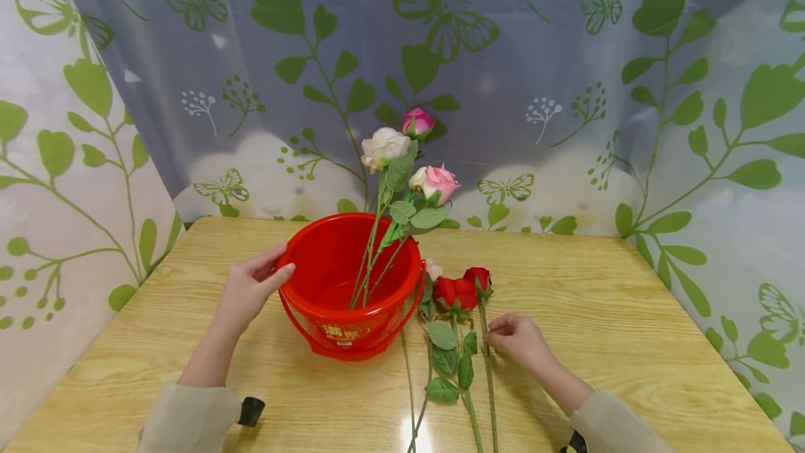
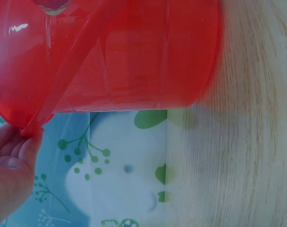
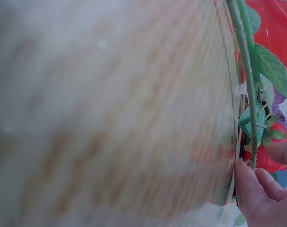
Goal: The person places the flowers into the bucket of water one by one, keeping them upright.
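My left hand [image 1: 251, 289] grips the rim of a red plastic bucket [image 1: 371, 338], thumb over the edge. In the left wrist view, its fingers are at the end of the bucket's handle [image 2: 63, 80]. Inside lean a white rose [image 1: 382, 149], a pink rose [image 1: 440, 184] and a magenta rose [image 1: 418, 122], their blooms above the far right rim. On the table to the bucket's right lie two red roses [image 1: 455, 293]. My right hand [image 1: 518, 344] has its fingertips at the stem [image 1: 488, 369] of the rightmost one; a gap shows between thumb and fingers in the right wrist view.
A pale pink rose [image 1: 434, 270] lies partly hidden beside the bucket, with more stems [image 1: 411, 390] running toward the near table edge. The wooden table [image 1: 597, 285] is backed and flanked by curtains [image 1: 534, 145] printed with leaves and butterflies.
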Demonstrator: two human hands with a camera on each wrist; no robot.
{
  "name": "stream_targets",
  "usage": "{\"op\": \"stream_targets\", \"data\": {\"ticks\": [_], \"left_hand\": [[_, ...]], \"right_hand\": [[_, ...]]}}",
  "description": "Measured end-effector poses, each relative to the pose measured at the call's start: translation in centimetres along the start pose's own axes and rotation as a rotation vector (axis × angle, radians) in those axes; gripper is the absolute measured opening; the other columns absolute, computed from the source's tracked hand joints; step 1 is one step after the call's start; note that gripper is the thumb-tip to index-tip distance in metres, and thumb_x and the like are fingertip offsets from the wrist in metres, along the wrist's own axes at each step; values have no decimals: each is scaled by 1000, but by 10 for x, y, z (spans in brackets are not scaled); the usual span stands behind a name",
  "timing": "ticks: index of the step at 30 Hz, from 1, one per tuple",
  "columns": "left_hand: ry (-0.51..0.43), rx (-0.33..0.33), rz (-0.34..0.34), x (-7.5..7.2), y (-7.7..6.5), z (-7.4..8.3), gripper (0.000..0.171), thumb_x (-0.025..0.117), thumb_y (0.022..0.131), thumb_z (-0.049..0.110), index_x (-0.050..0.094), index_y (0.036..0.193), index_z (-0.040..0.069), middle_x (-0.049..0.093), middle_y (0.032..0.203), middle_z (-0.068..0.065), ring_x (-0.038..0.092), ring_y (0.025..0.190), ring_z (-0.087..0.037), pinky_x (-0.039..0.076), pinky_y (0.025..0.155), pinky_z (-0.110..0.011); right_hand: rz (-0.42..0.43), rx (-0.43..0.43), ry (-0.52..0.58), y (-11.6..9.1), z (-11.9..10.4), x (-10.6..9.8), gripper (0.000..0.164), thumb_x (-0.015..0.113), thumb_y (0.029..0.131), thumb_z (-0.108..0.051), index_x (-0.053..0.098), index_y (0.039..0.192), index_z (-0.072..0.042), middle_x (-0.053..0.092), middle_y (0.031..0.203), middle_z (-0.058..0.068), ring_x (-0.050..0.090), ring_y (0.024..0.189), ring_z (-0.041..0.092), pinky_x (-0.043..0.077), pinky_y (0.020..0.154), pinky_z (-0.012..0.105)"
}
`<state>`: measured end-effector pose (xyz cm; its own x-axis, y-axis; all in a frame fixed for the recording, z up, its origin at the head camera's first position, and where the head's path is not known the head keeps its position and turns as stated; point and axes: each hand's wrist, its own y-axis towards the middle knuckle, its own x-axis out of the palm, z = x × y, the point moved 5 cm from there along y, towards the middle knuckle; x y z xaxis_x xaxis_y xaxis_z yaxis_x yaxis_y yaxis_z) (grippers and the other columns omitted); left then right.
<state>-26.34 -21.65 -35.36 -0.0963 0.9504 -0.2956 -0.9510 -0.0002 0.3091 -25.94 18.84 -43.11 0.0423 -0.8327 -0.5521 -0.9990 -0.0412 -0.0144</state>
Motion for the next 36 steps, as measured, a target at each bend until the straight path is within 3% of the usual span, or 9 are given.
{"op": "stream_targets", "data": {"ticks": [16,27,36], "left_hand": [[15,2,6,0,1,-1,53,63,83,25,48,125,-2,48,125,-16,48,110,-28,45,78,-19],[12,-11,1,0,0,-2,55,64,82,26,47,126,-2,48,125,-17,48,111,-28,45,78,-20],[23,3,10,-1,1,-2,53,64,82,25,48,125,-3,48,124,-17,48,110,-28,45,77,-18]], "right_hand": [[-62,130,78,8,8,9,26,61,77,4,54,98,16,60,83,15,60,71,20,53,60,31],[-72,152,68,14,11,11,21,64,76,2,55,92,13,59,78,12,59,65,16,53,58,31],[-93,176,168,12,13,11,21,63,76,4,53,91,14,58,77,11,58,63,16,53,59,30]]}}
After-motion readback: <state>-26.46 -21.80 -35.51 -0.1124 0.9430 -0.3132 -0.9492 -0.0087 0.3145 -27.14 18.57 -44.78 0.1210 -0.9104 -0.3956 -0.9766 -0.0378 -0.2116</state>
